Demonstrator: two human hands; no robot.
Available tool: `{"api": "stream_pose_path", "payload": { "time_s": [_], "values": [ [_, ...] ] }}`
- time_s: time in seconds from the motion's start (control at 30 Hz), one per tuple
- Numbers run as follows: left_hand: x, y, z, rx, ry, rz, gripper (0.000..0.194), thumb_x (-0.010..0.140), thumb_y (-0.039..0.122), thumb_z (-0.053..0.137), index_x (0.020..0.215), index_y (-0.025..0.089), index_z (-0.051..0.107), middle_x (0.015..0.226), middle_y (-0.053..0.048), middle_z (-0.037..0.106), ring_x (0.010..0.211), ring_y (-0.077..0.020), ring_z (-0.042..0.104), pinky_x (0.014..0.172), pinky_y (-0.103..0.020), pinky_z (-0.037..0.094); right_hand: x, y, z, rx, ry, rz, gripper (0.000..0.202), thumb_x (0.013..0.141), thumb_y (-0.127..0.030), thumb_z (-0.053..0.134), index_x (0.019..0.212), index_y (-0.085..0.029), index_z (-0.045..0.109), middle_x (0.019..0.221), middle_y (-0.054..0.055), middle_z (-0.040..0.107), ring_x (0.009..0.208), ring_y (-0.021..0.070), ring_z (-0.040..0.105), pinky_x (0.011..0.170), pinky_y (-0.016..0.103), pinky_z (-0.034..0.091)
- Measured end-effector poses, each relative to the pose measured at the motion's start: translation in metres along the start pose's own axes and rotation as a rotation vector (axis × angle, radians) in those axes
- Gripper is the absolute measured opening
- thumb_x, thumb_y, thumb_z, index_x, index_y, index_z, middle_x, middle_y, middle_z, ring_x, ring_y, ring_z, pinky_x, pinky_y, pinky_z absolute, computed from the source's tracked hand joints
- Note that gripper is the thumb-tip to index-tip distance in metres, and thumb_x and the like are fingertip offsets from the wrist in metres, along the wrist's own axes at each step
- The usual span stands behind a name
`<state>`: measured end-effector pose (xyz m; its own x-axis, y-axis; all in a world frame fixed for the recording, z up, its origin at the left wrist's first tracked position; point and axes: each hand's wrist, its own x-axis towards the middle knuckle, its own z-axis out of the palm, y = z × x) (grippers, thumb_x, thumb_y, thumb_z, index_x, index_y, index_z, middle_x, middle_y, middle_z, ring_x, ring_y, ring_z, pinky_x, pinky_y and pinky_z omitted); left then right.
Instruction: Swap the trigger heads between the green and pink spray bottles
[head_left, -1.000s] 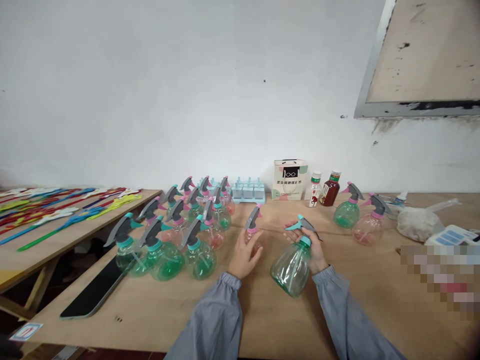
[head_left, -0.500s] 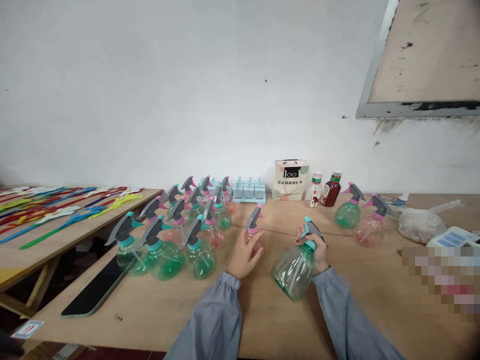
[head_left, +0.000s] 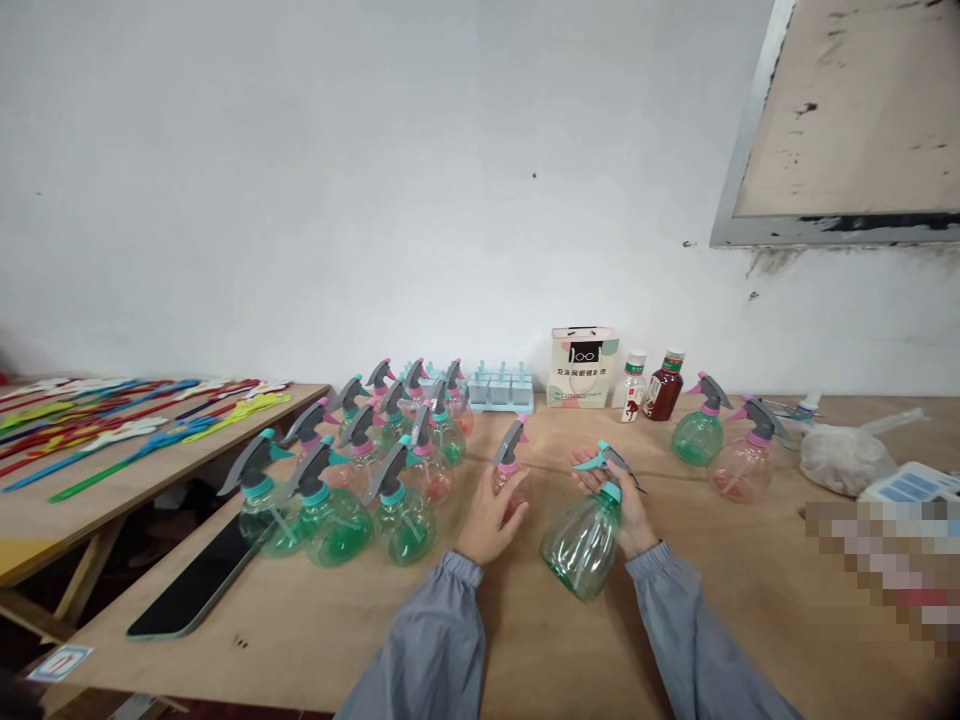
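Note:
My left hand [head_left: 491,520] is closed around a pink-collared spray bottle [head_left: 508,468] that stands upright on the wooden table [head_left: 555,660]. In my right hand [head_left: 631,505] is a clear green spray bottle [head_left: 581,545] with a grey and teal spray head [head_left: 609,462], tilted with its base toward the lower left. The fingers and thumb of that hand are around its neck and head. Left of my hands stand several green and pink spray bottles [head_left: 405,525] in a group.
A black phone [head_left: 191,590] lies at the left. Behind are a blue mould tray [head_left: 499,390], a paper bag [head_left: 581,385] and two drink bottles [head_left: 664,388]. Two spray bottles [head_left: 696,438], a plastic bag [head_left: 844,458] and a white device [head_left: 911,487] sit at the right.
The fingers of my right hand have loosened and spread behind the spray head, while the green bottle has shifted slightly left. My left hand stays at the pink-collared bottle.

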<state>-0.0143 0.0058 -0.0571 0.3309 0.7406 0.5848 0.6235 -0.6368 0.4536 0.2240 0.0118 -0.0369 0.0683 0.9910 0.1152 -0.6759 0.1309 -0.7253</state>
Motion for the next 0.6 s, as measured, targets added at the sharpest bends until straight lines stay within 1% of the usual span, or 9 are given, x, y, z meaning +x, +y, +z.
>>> {"api": "stream_pose_path", "payload": {
  "time_s": [0.17,0.27,0.4,0.6],
  "values": [
    [0.0001,0.0002,0.0000,0.006,0.003,-0.001,0.051,0.093,0.030,0.053,0.144,0.032,0.046,0.147,-0.011,0.033,0.140,-0.0279,0.039,0.117,-0.048,0.035,-0.0019,-0.0013,0.0019,-0.020,0.008,0.007,0.030,0.070,-0.040,0.077,0.097,-0.025,0.073,0.104,0.005,0.078,0.108,0.0274,0.072,0.091,0.041,0.061],
    [0.0002,0.0000,-0.0001,0.006,-0.001,0.004,0.052,0.093,0.029,0.052,0.144,0.031,0.045,0.147,-0.011,0.031,0.141,-0.0283,0.037,0.118,-0.048,0.034,-0.0031,-0.0034,0.0040,-0.031,0.022,0.010,0.030,0.069,-0.039,0.077,0.095,-0.024,0.074,0.105,0.005,0.078,0.104,0.0264,0.073,0.088,0.038,0.061],
    [0.0002,0.0000,0.0001,0.010,-0.006,0.004,0.052,0.093,0.028,0.052,0.144,0.030,0.045,0.147,-0.012,0.032,0.139,-0.0285,0.039,0.117,-0.050,0.034,-0.0027,-0.0037,0.0038,-0.031,0.013,0.006,0.029,0.070,-0.038,0.076,0.094,-0.024,0.073,0.105,0.005,0.078,0.103,0.0253,0.073,0.086,0.036,0.062],
    [0.0000,0.0001,-0.0003,0.012,0.001,-0.003,0.052,0.093,0.028,0.053,0.144,0.031,0.046,0.148,-0.011,0.032,0.140,-0.0283,0.039,0.117,-0.049,0.035,-0.0013,-0.0010,0.0011,-0.010,0.021,-0.001,0.029,0.071,-0.036,0.075,0.096,-0.022,0.072,0.105,0.008,0.078,0.101,0.0256,0.074,0.085,0.035,0.062]
  ]
}}
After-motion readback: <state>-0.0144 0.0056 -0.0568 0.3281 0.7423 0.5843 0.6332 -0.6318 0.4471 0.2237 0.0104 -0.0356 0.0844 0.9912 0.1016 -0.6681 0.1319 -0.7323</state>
